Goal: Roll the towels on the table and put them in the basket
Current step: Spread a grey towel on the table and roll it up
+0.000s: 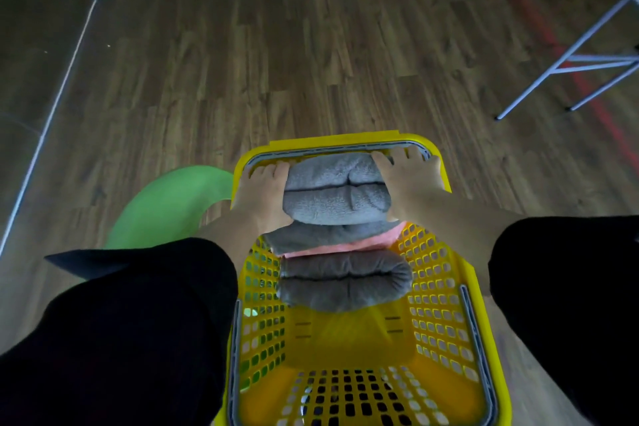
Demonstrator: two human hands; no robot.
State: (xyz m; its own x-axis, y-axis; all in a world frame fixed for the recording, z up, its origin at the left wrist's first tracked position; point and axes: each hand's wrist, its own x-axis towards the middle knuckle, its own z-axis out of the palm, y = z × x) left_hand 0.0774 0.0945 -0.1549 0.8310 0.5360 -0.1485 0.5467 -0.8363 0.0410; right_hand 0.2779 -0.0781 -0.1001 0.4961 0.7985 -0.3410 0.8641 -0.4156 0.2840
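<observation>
A yellow perforated basket (439,315) stands on the floor right below me. At its far end lies a light grey rolled towel (333,188). My left hand (262,188) grips the roll's left end and my right hand (408,176) grips its right end, fingers curled over the far side. Under it lie another grey towel (311,237) and a pink towel (349,247). A darker grey rolled towel (345,284) rests nearer me in the basket. Black sleeves cover both forearms.
A green rounded object (173,204) sits on the floor left of the basket. White metal legs of a table or stool (570,62) stand at the upper right. Wood-pattern floor (311,45) spreads beyond, with a white line along the left.
</observation>
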